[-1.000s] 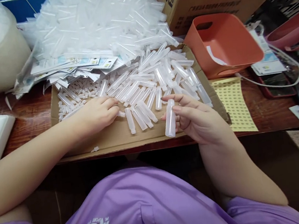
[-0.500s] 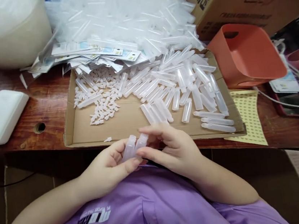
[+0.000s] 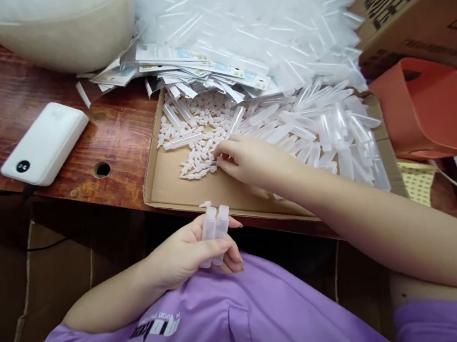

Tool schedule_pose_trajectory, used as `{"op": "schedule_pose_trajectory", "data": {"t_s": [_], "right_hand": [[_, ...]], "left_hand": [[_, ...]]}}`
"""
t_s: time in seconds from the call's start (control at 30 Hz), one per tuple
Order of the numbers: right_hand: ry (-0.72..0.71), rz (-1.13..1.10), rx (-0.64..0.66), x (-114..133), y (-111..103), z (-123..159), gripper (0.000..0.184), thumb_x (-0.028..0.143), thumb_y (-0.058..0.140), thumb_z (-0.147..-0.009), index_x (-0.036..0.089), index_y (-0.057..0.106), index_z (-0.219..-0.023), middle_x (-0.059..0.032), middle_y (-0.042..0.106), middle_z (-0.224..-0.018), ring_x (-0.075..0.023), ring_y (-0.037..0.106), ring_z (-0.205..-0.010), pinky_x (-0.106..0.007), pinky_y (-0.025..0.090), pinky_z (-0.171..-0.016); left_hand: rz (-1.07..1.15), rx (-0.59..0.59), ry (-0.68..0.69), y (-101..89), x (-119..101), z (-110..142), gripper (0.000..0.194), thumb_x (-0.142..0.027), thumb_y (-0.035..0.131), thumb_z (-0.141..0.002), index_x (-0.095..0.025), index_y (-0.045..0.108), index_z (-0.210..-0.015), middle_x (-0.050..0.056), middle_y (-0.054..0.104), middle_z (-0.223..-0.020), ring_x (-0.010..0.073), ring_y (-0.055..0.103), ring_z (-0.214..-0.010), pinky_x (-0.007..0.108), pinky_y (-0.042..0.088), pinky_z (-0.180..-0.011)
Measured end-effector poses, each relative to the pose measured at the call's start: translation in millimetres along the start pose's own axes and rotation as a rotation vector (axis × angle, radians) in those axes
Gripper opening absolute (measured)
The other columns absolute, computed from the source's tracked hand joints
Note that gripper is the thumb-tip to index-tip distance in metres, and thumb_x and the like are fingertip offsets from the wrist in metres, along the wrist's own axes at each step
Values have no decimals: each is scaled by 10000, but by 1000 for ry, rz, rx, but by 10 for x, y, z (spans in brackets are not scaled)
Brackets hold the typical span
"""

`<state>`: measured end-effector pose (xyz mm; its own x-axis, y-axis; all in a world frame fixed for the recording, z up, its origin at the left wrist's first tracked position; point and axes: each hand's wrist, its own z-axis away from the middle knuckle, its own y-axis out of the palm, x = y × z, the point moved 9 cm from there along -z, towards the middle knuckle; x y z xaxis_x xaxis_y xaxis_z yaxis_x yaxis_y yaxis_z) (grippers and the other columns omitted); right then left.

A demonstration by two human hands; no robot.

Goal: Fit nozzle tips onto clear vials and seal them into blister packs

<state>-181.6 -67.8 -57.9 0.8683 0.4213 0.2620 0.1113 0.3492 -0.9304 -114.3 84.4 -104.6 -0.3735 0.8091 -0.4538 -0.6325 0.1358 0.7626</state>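
My left hand (image 3: 196, 247) is closed around two translucent plastic tubes (image 3: 216, 231), held side by side and upright in front of the purple shirt, thumb across them. My right hand (image 3: 243, 158) reaches into a shallow cardboard tray (image 3: 164, 190). Its thumb and forefinger come together at the edge of a heap of small white pointed tips (image 3: 198, 161); whether a tip is between them I cannot make out. One loose tip (image 3: 205, 204) lies by the tray's front edge, just beyond the held tubes. More clear tubes (image 3: 344, 129) fill the tray's right side, partly hidden by my right forearm.
Behind the tray rises a big mound of clear tubes (image 3: 251, 13), with printed packets (image 3: 207, 68) at its front. A white power bank (image 3: 46, 143) and a large pale bowl (image 3: 83, 39) are on the left. An orange bin (image 3: 433, 107) and a carton (image 3: 412, 4) stand right.
My right hand has left the tubes and moved forward to the heap of tips. The left hand now holds both tubes alone. The view has shifted left.
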Motion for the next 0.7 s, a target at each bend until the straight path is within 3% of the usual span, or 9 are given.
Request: {"op": "schedule_pose_trajectory", "data": {"t_s": [0.17,0.3,0.37,0.43,0.53,0.63,0.7], "right_hand": [[50,58,23,-10,77,5,229,167,455,-858,154,644,-987,-116,651,-953,-229,603,-835,-326,427,-735],[47,-21,-18,-15,24,115,278,177,458,-848,135,648,-1047,-138,646,-984,-242,611,-844,-369,465,-766],[3,-244,-50,14,-56,241,226,223,498,-854,164,662,-998,-115,654,-979,-220,619,-842,-364,492,-776],[-9,-601,-52,20,-133,412,154,293,580,-843,201,659,-937,-70,675,-910,-184,632,-792,-318,520,-721],[21,-1048,34,45,-145,678,127,329,705,-788,221,669,-847,-23,703,-786,-144,657,-689,-250,539,-611],[31,-1159,113,90,-86,867,101,294,760,-752,212,712,-785,-24,730,-749,-135,686,-678,-222,563,-613],[50,-1147,71,55,-66,935,102,295,760,-758,201,727,-779,-31,741,-756,-130,695,-686,-208,569,-622]], "left_hand": [[-46,-10,20,-86,-40,16,365,-448,770,-783,-137,632,-912,46,707,-785,133,695,-691,227,539,-660],[-142,-13,41,-97,-108,29,391,-463,748,-799,-146,639,-1001,52,712,-834,138,694,-732,206,526,-623],[-234,-15,48,-77,-149,34,394,-455,720,-826,-157,634,-1070,61,716,-876,144,688,-759,202,515,-608],[-326,-17,54,-47,-193,33,385,-442,691,-850,-161,628,-1105,68,714,-912,135,668,-754,197,495,-591],[-444,-16,71,10,-255,10,315,-422,663,-868,-141,631,-1007,52,690,-858,100,593,-665,187,448,-554],[-512,8,81,83,-280,-21,241,-377,646,-876,-140,606,-884,1,621,-727,77,506,-594,191,410,-553],[-544,19,84,124,-283,-38,187,-326,646,-874,-143,608,-880,-34,558,-680,70,462,-593,194,398,-588]]}}
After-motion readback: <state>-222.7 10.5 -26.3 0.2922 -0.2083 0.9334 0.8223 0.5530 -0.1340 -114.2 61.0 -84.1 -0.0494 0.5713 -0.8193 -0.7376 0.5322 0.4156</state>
